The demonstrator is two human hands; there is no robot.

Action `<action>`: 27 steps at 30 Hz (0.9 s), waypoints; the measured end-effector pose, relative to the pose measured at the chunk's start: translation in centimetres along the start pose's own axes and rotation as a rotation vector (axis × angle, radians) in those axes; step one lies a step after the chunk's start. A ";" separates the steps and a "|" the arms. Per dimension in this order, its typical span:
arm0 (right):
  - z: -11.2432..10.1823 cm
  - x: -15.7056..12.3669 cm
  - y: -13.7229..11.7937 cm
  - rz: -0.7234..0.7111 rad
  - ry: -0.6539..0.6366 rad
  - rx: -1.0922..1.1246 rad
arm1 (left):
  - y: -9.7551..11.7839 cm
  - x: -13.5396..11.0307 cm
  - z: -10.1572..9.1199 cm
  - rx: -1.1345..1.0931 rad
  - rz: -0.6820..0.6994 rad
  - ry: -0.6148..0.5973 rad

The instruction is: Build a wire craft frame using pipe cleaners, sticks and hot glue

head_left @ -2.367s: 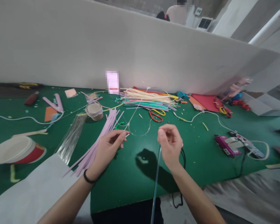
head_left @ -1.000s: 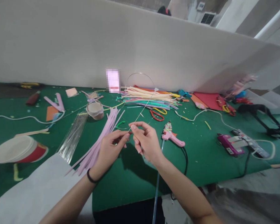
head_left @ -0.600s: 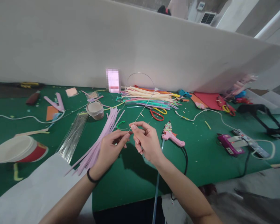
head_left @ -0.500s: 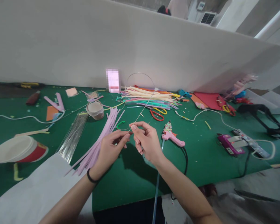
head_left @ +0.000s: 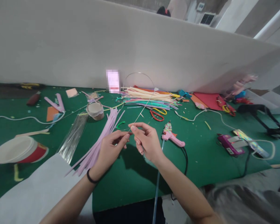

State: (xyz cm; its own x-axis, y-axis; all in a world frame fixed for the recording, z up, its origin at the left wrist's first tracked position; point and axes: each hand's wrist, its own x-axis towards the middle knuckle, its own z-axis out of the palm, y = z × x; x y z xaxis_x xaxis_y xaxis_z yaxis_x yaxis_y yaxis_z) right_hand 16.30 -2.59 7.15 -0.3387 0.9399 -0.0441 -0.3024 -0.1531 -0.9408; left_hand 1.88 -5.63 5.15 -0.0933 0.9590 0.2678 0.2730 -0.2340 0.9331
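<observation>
My left hand (head_left: 113, 149), with a black band at the wrist, is closed in a pinch on a thin wire (head_left: 144, 106). The fingertips of my right hand (head_left: 148, 141) pinch the same wire just beside it. From my fingers the wire runs up and right to a small whitish bit (head_left: 156, 89), then arches back left in a wide loop. A bundle of lilac pipe cleaners (head_left: 100, 146) lies by my left hand. Just beyond my fingertips is a green curl (head_left: 120, 125). To the right of my right hand rests a pink glue gun (head_left: 174, 138).
Multicoloured pipe cleaners (head_left: 151, 96) are piled at the back, with scissors (head_left: 156, 115) in front. On the left are a lidded tub (head_left: 95, 110), bagged wires (head_left: 73, 137) and a paper bucket (head_left: 21, 151). A purple plug block (head_left: 230, 144) is at right.
Both hands and the wire stay almost still; the loop's left side has shifted slightly left. At right, the flat strip beside the purple block now shows bright colours. Grey fabric at lower right has shifted.
</observation>
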 end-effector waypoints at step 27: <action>0.0 -0.8 1.3 -0.488 0.285 -0.789 | 0.1 -0.2 0.2 0.038 0.010 0.042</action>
State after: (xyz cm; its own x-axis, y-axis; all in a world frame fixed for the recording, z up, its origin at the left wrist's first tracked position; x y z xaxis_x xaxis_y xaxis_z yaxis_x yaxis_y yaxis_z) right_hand 16.21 -3.54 5.99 -0.0742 0.9003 0.4289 0.3676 0.4245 -0.8274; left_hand 2.13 -5.83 5.15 -0.1303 0.9488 0.2878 0.3107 -0.2366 0.9206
